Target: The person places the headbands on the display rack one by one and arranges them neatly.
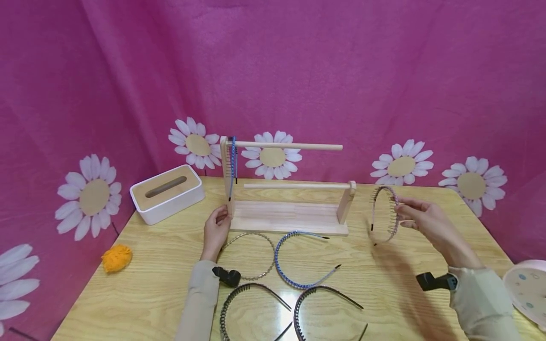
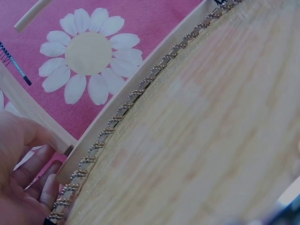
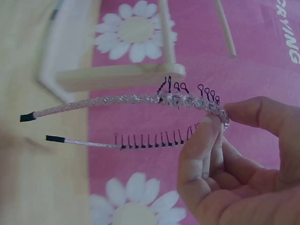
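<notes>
My right hand [image 1: 428,227] pinches a pale pink, beaded headband [image 3: 126,100] between thumb and fingers, in the air right of a wooden rack [image 1: 290,213]. Dark comb loops line the band, and its two black-tipped ends point away from the hand. At the foot of the rack's left post, my left hand [image 1: 215,233] grips the wood with thumb and bent fingers. A blue headband [image 1: 233,158] hangs at the left end of the upper rod [image 1: 294,146], with another dark-tipped band partly hidden behind it.
On the table before the rack lie a gold-beaded headband [image 2: 115,118], a blue headband [image 1: 278,265] and two dark headbands [image 1: 223,315]. A tissue box [image 1: 170,192] and an orange bundle [image 1: 116,258] sit left. A round pale object [image 1: 529,289] stands at the right edge.
</notes>
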`<state>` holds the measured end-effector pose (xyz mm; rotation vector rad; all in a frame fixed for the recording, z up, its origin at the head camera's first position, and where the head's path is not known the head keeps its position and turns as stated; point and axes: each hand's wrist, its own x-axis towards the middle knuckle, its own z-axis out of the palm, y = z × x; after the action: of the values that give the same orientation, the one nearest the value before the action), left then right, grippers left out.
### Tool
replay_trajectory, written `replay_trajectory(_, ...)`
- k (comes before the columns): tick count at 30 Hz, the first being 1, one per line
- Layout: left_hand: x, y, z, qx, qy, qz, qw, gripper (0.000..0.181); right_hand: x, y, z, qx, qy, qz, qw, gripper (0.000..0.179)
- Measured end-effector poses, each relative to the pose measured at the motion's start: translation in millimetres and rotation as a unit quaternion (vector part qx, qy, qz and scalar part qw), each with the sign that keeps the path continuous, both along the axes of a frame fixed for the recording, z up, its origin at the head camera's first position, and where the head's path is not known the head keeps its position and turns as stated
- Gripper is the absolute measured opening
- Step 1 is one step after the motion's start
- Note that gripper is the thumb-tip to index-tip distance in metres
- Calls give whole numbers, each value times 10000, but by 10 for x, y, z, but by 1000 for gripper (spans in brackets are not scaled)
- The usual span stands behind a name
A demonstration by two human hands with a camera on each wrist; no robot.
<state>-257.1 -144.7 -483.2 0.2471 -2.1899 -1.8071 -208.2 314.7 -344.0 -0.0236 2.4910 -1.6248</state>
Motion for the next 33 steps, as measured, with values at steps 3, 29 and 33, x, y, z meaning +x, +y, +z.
replay_trajectory(3, 3, -8, 9, 33, -42, -27, 10000, 35, -190, -67, 167, -201, 32, -41, 9998, 52)
replay_trajectory(29, -4, -10, -31, 14, -91, 46, 9999, 34, -759, -1075, 859, -2160, 570, 92, 9747, 66)
replay_trajectory(33, -20, -14, -26, -5, -100, 54, 9999, 35, -759, -1343, 865, -1823, 690, 35, 9808, 60)
